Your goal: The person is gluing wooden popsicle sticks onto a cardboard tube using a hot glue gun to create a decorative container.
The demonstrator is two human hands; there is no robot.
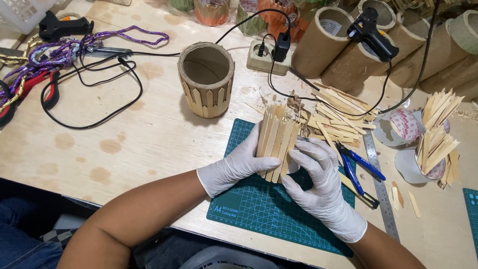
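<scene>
Both gloved hands, left [238,167] and right [318,182], clasp a bundle of wooden sticks [277,142] over the green mat [259,204] on the tabletop [149,144].

both gloved hands — left hand [238,167], right hand [318,182] — fingers curled

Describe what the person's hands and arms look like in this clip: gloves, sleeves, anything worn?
Both the left hand and the right hand wear thin white disposable gloves, slightly wrinkled, ending in a rolled cuff just past the wrist. The forearms are bare, with no sleeves. No watch, jewellery or markings show.
</scene>
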